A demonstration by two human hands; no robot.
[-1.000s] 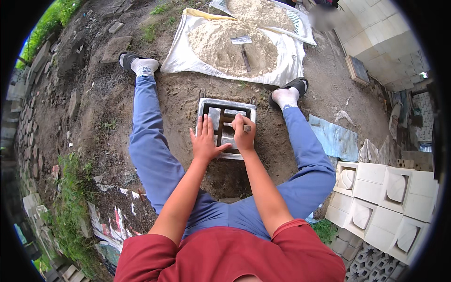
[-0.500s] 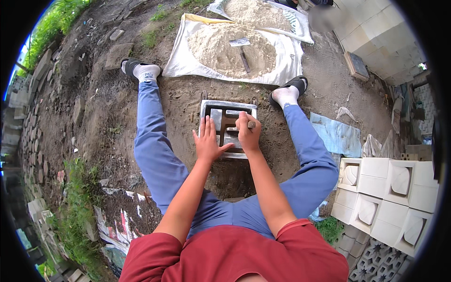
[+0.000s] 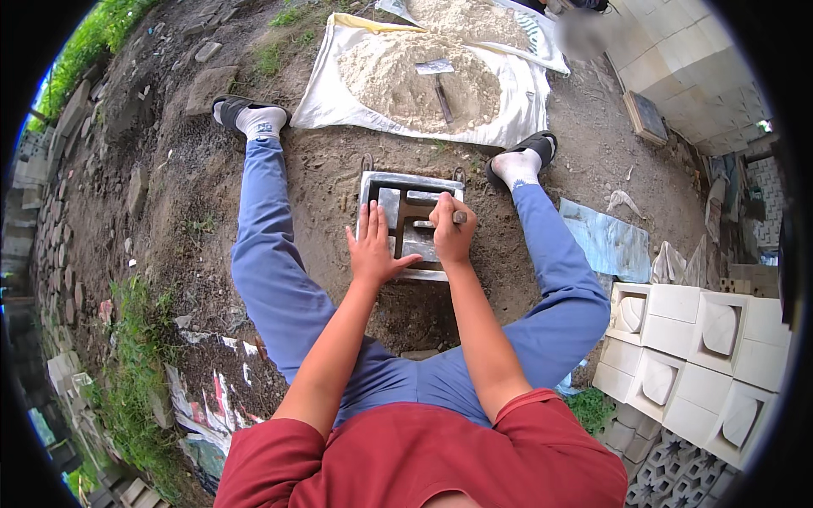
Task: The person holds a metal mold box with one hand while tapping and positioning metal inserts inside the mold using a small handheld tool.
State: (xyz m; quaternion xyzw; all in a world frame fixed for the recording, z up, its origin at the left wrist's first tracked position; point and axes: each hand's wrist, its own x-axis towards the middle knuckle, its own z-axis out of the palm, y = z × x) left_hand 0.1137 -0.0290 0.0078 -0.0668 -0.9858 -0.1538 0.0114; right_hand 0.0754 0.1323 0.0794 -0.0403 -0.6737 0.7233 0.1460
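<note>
On the ground between my legs sits a rectangular metal mould (image 3: 412,180) with flat metal plates and dark slots inside its frame. My left hand (image 3: 373,250) lies flat over its left side, fingers stretched out and thumb spread toward the right. Over the right side, my right hand (image 3: 451,230) is closed around a tool with a round wooden handle (image 3: 460,218). Only the handle's end shows. The rest of the tool is hidden by the fist, so its kind is unclear.
Beyond the mould, a white sheet (image 3: 318,106) carries a pale sandy heap (image 3: 381,76) with a trowel (image 3: 442,97) on it. Another heap (image 3: 470,21) lies behind. Pale hollow blocks (image 3: 686,339) are stacked at right, near a blue sheet (image 3: 605,240). My feet flank the mould.
The whole view has shifted slightly. My right fist has moved a little to the right and toward me over the mould; my left hand stays flat in place.
</note>
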